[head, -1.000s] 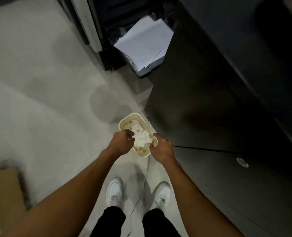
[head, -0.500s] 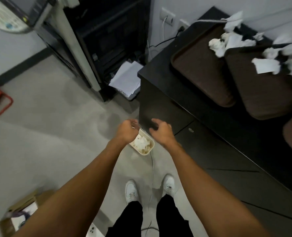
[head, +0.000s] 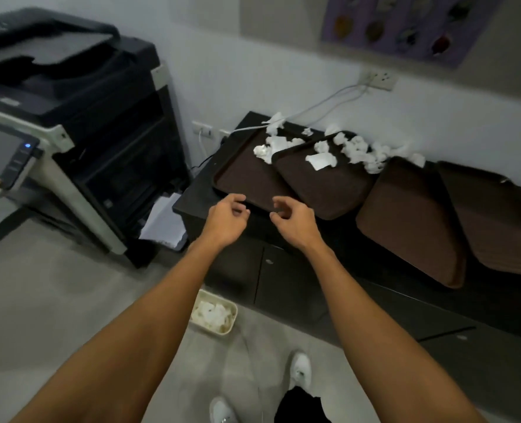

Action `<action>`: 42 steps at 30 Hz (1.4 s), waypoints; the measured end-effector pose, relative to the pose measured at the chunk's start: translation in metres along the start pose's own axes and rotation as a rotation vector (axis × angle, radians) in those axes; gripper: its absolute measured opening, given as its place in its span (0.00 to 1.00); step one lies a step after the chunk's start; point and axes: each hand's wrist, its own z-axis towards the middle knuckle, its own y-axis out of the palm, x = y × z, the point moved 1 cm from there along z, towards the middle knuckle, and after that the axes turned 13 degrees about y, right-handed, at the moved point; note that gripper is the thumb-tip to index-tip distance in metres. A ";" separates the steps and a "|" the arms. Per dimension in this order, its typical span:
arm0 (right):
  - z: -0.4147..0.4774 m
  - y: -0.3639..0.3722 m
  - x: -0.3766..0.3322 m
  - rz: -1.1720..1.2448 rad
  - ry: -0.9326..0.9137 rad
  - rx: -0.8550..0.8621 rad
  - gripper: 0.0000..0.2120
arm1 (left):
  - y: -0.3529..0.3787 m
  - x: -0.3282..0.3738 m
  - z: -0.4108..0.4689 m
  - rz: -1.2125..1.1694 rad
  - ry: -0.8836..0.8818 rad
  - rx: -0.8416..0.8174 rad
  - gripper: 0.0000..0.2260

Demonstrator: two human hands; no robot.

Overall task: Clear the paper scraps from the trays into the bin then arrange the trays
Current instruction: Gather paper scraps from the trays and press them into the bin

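Over the front edge of the black cabinet, the left hand and right hand hover, fingers loosely curled, holding nothing. Four brown trays lie on the cabinet's top, with paper scraps heaped at its far end. At the cabinet's foot stands the cream bin, with scraps inside.

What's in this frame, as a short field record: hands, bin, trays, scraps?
Left hand: empty, fingers loosely curled, near the leftmost tray's front edge
Right hand: empty, fingers loosely curled, beside it
Bin: on floor by the cabinet, paper inside
Trays: four brown, overlapping along the black cabinet top
Scraps: crumpled white paper at the two left trays' far ends
Nearby: copier at left
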 end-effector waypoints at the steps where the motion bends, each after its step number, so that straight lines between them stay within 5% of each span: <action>1: 0.002 -0.016 0.001 0.008 0.002 0.033 0.22 | 0.006 0.015 0.008 -0.006 0.028 -0.021 0.15; 14: 0.057 -0.196 0.055 0.086 0.052 0.333 0.21 | 0.142 0.148 0.110 -0.054 0.277 -0.170 0.14; 27: 0.181 -0.317 0.139 0.090 0.104 0.359 0.19 | 0.284 0.211 0.220 -0.084 0.267 -0.212 0.12; 42: 0.349 -0.383 0.242 -0.183 0.145 0.329 0.20 | 0.393 0.200 0.315 0.039 0.212 -0.212 0.12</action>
